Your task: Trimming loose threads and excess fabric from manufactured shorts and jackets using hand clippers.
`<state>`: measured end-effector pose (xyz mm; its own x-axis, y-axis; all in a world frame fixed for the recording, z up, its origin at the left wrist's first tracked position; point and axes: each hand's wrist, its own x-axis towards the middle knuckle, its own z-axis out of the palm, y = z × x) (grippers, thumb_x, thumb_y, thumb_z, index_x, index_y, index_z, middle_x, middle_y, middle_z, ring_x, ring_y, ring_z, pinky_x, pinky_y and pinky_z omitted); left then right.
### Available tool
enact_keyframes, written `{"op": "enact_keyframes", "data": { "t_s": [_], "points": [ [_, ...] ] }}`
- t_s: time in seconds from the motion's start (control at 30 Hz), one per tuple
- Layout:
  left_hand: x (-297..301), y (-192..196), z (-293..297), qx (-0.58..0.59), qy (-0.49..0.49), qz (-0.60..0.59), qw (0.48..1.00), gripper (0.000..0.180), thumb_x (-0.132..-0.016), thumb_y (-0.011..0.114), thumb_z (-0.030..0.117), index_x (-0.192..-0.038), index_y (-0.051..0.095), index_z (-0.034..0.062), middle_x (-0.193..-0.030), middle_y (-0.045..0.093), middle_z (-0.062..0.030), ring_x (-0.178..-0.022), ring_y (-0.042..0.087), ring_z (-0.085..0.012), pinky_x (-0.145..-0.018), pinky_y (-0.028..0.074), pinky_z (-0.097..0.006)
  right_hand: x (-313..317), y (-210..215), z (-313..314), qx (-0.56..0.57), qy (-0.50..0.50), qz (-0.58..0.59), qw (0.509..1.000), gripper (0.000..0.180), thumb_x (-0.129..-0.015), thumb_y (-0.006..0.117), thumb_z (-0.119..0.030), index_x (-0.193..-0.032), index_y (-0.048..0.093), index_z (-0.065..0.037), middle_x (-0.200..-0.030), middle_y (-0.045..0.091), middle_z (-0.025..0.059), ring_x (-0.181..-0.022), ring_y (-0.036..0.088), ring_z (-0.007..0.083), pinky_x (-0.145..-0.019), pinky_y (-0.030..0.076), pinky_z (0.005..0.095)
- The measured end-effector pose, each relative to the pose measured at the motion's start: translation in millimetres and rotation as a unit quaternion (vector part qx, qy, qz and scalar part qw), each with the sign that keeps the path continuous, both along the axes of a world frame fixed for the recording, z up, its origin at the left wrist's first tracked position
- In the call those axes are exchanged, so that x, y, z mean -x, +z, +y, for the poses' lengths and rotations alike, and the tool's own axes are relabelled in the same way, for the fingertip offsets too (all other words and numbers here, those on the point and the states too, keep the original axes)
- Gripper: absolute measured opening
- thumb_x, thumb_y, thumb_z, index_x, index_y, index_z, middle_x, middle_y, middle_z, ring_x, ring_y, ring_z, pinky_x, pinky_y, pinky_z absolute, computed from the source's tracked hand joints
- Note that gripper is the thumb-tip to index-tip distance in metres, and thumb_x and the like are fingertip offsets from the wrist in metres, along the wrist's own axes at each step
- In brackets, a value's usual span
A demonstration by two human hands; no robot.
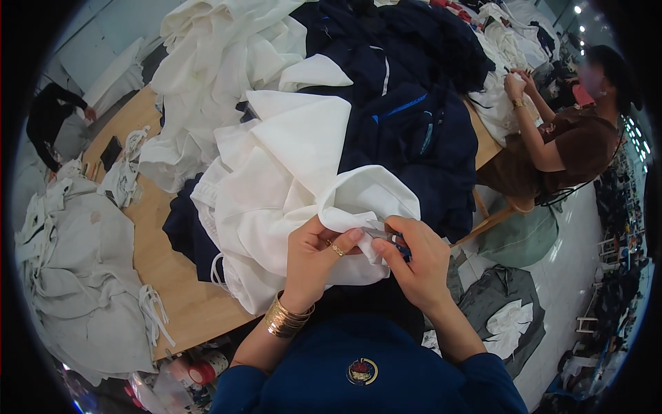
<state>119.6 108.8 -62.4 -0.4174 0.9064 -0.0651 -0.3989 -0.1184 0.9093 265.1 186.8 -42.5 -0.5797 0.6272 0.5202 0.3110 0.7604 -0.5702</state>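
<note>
Low in the frame, the left hand (314, 252) pinches a fold of the white garment (289, 186), fingers closed on the cloth. The right hand (414, 259) touches it, curled tight around a small blue-handled tool (402, 246) at the same fold. The garment lies mid-frame on the wooden table (162, 269). Behind it are navy clothes (414, 124); at upper right, a seated person (572, 138) handles more fabric.

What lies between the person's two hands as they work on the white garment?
In the head view, a pinched fold of the white garment lies between the left hand and right hand, beside a small blue-handled tool.
</note>
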Motion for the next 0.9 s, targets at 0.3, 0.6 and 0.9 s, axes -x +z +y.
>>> {"op": "enact_keyframes", "data": {
  "t_s": [0.3, 0.6, 0.9],
  "points": [
    [-2.0, -1.3, 0.7, -0.002, -0.002, -0.012, 1.0, 0.025, -0.083, 0.065, 0.004, -0.107, 0.061, -0.0012, -0.094, 0.067, -0.009, -0.083, 0.064, -0.0136, -0.07, 0.054, -0.026, 2.5, -2.2, 0.2, 0.001, 0.001, 0.011, 1.0, 0.023, -0.078, 0.069, -0.021, -0.091, 0.06, -0.004, -0.075, 0.06, 0.0075, -0.063, 0.057, 0.0224, -0.055, 0.043, 0.0306],
    [-1.3, -1.0, -0.6, -0.003, -0.009, -0.015, 1.0, 0.023, -0.084, 0.065, 0.005, -0.106, 0.061, -0.0013, -0.093, 0.067, -0.0087, -0.082, 0.064, -0.0136, -0.069, 0.054, -0.025, 4.3, -5.9, 1.9, -0.022, -0.002, 0.012, 1.0, 0.022, -0.078, 0.069, -0.02, -0.09, 0.06, -0.004, -0.073, 0.06, 0.0066, -0.06, 0.055, 0.022, -0.054, 0.043, 0.0303],
    [-0.5, -0.9, -0.7, 0.012, -0.017, -0.048, 0.999, 0.023, -0.084, 0.064, 0.006, -0.106, 0.061, -0.0012, -0.094, 0.066, -0.0084, -0.083, 0.063, -0.0132, -0.069, 0.054, -0.025, 0.9, -2.9, -2.8, 0.114, -0.008, 0.071, 0.991, 0.023, -0.078, 0.069, -0.019, -0.092, 0.06, -0.003, -0.079, 0.063, 0.0091, -0.064, 0.059, 0.0212, -0.055, 0.045, 0.0291]
  ]
}}
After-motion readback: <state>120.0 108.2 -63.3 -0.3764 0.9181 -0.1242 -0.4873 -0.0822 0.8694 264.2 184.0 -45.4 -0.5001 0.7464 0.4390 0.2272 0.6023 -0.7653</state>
